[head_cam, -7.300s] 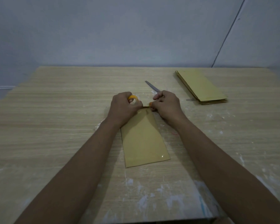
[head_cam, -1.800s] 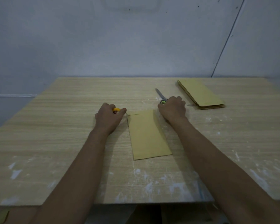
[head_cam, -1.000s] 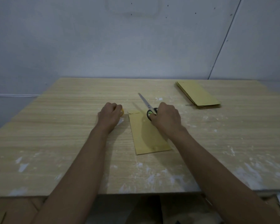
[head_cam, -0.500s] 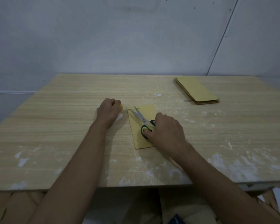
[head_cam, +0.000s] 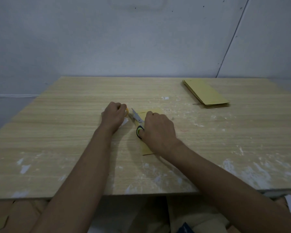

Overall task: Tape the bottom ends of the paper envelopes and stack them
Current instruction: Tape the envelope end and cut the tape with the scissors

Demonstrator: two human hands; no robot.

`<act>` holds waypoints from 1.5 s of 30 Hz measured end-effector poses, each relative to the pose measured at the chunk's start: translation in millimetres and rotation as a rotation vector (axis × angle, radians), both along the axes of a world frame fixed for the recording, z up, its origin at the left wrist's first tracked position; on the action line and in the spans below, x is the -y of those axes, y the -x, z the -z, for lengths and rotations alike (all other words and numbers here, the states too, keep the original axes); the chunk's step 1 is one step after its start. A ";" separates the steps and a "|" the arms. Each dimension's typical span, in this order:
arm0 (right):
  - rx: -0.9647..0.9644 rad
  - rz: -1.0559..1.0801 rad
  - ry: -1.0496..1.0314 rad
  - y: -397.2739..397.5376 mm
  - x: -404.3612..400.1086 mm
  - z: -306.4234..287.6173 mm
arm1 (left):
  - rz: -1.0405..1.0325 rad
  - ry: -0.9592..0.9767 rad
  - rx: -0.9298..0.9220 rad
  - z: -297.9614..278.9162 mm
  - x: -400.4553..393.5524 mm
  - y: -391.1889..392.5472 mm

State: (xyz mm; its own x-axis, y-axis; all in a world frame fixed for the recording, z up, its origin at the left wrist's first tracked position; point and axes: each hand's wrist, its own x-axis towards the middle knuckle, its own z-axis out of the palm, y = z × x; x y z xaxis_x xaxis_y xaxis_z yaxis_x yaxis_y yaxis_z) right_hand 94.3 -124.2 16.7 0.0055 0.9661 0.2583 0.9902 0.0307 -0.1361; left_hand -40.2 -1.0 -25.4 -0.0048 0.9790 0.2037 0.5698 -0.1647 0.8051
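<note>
A yellow paper envelope lies flat in the middle of the wooden table, mostly hidden under my right hand. My right hand grips the black-and-green handles of the scissors; the blades point up and left toward my left hand. My left hand is closed around a small yellow roll of tape, just left of the envelope's far end. The blade tips sit close to the tape roll.
A stack of several yellow envelopes lies at the far right of the table. White paint flecks mark the table surface. The near table edge runs below my forearms, with brown material under it. A grey wall stands behind.
My right hand picked the scissors up from beside the envelope and brought them over it, blades swinging left toward the tape roll. My left hand has stayed in place on the tape.
</note>
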 end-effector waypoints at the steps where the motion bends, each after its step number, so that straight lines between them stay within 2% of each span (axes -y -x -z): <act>1: 0.018 -0.008 0.004 1.6 -3.0 -0.5 | 0.003 0.006 0.001 -2.0 1.7 -0.4; 4: 0.059 -0.052 0.049 3.6 -8.5 -2.2 | -0.005 0.026 0.025 -0.2 -0.4 0.7; 9: 0.007 -0.072 0.105 -3.3 -11.7 -2.2 | -0.042 0.074 0.326 -0.4 -2.6 2.2; 16: -0.096 -0.064 0.105 -12.3 -20.4 12.7 | -0.013 0.030 0.356 -2.9 -3.8 -1.1; 21: -0.225 -0.118 0.026 -15.0 -18.6 20.3 | -0.086 -0.051 0.449 -6.9 -5.5 0.7; 25: -0.347 -0.050 -0.054 -29.7 -24.6 9.7 | -0.121 -0.167 0.406 -8.3 -14.8 7.0; 28: -0.398 0.056 -0.097 -48.8 -41.2 4.1 | -0.035 -0.225 0.341 -5.7 -20.1 3.2; 32: -0.408 0.199 -0.078 -79.6 -78.2 5.7 | 0.130 -0.172 0.252 -3.7 -32.8 -14.3; 36: -0.436 0.280 -0.054 -98.8 -113.9 11.7 | 0.170 -0.172 0.168 -17.3 -48.5 -42.6; 39: -0.436 0.273 -0.047 -101.7 -133.5 13.2 | 0.175 -0.131 0.106 -20.5 -65.0 -60.8; 42: -0.444 0.258 -0.044 -103.4 -147.6 12.7 | 0.188 -0.041 0.142 -11.4 -80.8 -73.9; 45: -0.373 0.236 -0.025 -102.7 -152.4 10.9 | 0.155 -0.020 0.031 -1.9 -89.0 -76.2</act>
State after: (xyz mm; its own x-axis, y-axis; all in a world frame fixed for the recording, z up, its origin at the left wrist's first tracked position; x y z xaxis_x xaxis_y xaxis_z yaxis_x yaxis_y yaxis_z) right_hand 197.0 28.2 5.8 0.3225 0.9207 0.2200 0.8539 -0.1827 -0.4873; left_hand 36.1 87.9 -23.5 0.1396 0.9642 0.2256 0.5110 -0.2653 0.8176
